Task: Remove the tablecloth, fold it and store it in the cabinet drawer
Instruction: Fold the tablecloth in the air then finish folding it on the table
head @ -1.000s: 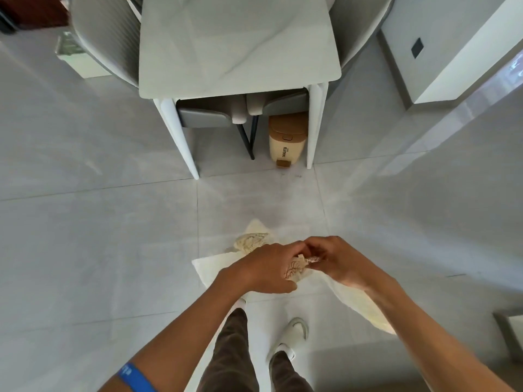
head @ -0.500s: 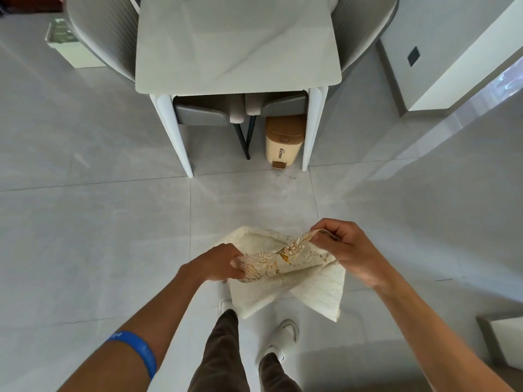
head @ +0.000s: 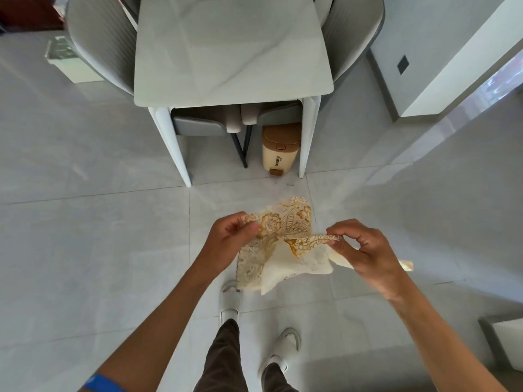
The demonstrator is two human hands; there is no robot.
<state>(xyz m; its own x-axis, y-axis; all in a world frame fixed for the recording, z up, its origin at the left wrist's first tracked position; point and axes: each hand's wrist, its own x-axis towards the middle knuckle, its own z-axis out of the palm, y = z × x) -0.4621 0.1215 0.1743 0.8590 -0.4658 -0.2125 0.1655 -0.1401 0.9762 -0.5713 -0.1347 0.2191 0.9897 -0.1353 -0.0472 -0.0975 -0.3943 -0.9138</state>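
Note:
A cream tablecloth point(head: 283, 250) with a gold floral pattern hangs crumpled in the air between my hands, above the floor and my feet. My left hand point(head: 229, 241) pinches its patterned upper left edge. My right hand point(head: 365, 253) pinches another patterned edge at the right, and a bit of cloth sticks out behind that hand. The marble-look table point(head: 229, 49) stands bare ahead of me. No cabinet drawer is visible.
Grey chairs point(head: 99, 43) sit at both sides of the table and more are tucked under it. A beige pedal bin point(head: 278, 148) stands under the table's right front. A white block point(head: 441, 52) is at the far right, and a low box edge point(head: 503, 343) at the lower right.
My hands started together on the bunched cloth and have moved apart. The cloth has opened out between them and its gold-patterned side now shows.

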